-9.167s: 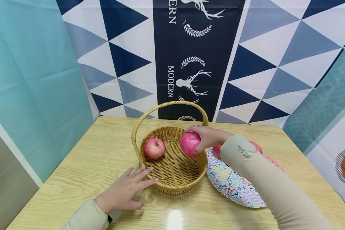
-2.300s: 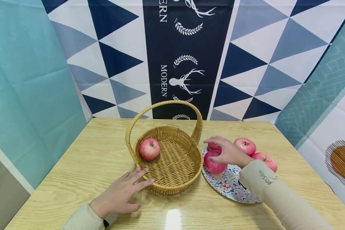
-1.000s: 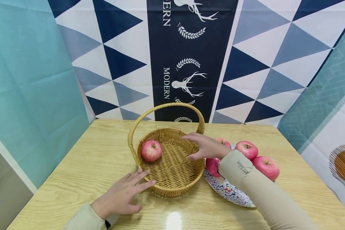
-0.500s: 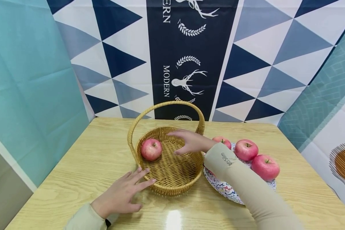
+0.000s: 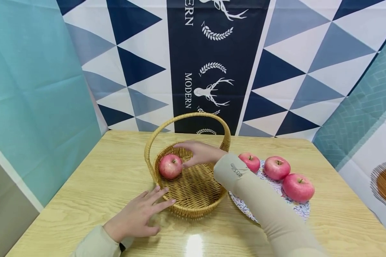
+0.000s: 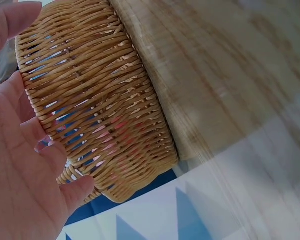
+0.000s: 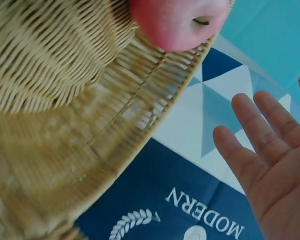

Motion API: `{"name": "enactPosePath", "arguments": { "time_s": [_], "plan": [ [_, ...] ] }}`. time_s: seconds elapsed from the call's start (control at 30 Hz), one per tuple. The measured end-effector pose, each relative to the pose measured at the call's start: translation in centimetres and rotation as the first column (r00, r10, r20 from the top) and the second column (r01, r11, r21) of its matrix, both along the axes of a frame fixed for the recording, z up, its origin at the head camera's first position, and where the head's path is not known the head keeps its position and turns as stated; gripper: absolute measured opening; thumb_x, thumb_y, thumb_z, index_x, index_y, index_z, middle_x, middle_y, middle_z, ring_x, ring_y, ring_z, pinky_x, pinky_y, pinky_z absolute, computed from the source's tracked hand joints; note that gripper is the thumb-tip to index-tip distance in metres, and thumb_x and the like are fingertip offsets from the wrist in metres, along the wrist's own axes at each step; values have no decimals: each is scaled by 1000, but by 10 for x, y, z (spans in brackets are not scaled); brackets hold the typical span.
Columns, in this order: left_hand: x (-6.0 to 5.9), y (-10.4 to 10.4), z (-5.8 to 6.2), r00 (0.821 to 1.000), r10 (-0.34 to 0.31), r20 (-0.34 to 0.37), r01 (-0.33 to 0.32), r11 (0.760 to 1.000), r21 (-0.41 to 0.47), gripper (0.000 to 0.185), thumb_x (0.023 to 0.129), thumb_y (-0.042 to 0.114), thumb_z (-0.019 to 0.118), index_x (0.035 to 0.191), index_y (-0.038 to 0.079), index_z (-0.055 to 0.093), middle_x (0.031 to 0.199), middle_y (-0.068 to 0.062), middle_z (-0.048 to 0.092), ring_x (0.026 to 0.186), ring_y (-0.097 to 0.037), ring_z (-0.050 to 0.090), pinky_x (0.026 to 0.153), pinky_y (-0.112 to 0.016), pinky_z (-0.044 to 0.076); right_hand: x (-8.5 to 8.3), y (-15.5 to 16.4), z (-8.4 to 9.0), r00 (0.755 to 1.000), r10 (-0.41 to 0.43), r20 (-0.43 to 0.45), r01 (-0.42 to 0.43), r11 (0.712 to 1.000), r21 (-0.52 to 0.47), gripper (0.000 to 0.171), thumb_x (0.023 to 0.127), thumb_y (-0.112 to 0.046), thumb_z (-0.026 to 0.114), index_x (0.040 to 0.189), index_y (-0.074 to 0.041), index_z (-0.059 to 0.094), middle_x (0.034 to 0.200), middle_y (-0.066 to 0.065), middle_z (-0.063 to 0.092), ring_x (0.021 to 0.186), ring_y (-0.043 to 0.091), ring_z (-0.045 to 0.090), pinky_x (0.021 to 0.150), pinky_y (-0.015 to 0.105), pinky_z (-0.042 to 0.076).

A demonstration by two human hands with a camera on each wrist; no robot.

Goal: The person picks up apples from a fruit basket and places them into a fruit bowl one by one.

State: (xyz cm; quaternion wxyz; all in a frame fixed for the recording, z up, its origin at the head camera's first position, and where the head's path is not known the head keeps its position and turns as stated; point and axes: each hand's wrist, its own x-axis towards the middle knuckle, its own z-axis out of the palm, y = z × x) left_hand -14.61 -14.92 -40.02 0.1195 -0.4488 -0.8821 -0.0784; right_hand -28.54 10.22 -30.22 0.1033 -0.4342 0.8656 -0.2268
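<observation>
A pink-red apple (image 5: 171,166) sits at the left inside a round wicker basket (image 5: 193,212) with a tall handle. My right hand (image 5: 201,153) is over the basket, its fingertips beside that apple. In the right wrist view the fingers are spread and a gap separates them from the apple (image 7: 182,22). My left hand (image 5: 136,217) rests with spread fingers against the basket's near left rim. The left wrist view shows that hand (image 6: 25,165) along the woven wall (image 6: 90,85), fingertips touching the rim. Neither hand holds anything.
To the right lies a patterned plate (image 5: 303,210) with several apples. Three show: one at the back left (image 5: 250,162), one behind (image 5: 277,168) and one at the right (image 5: 298,188). My right sleeve (image 5: 260,200) crosses over the plate and hides part of it.
Earlier my right hand held a darker apple over the basket, then set it on the plate and let go. It has since moved left to the remaining apple. My left hand has stayed.
</observation>
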Motion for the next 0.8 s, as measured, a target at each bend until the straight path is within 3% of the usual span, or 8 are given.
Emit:
{"name": "enactPosePath", "arguments": {
  "time_s": [0.43,0.8],
  "plan": [
    [-3,0,-1,1000,-2,-4,2,1000,-10,76,73,37,75,141,18,49,144,-19,43,127,-42,45,90,-56,46,-19,-36,-15,995,-60,85,69,992,-105,68,83,-10,68,144,0,39,146,18,40,132,34,39,107,44,33],
    [-3,-2,1,1000,3,11,-3,1000,-21,75,74,38,75,141,19,48,145,-19,42,127,-42,45,92,-55,45,-38,-37,-45,975,-155,160,165,985,-49,82,76,-19,75,146,-2,36,148,16,39,136,32,35,109,45,30]
  ]
}}
